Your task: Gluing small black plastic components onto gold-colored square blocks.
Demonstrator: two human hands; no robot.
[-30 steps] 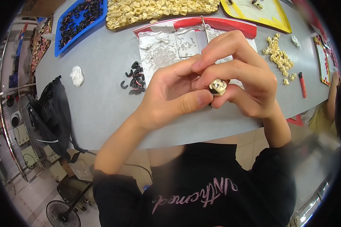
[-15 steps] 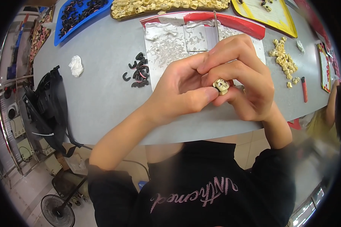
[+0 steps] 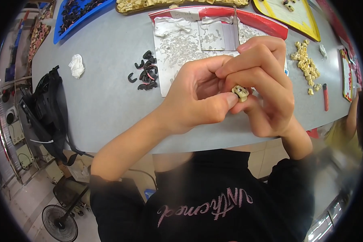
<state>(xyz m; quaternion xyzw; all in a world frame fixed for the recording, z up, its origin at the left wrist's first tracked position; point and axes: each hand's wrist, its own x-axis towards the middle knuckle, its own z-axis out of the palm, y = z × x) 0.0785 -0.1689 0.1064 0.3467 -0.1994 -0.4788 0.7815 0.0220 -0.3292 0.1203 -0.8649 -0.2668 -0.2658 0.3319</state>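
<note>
Black, C-shaped pieces [image 3: 147, 72] lie left of a flat, white, grey-spotted card [image 3: 175, 50]. By the card's near edge, right of its middle, my left hand [image 3: 201, 90] holds a small cream block with dark markings [image 3: 241, 92] under its thumb; my right hand [image 3: 270, 86] pinches it between thumb and forefinger. Uneven thumb pressure could twist it loose, perhaps toward the pale, chunky pieces [image 3: 305, 62] right of the card.
</note>
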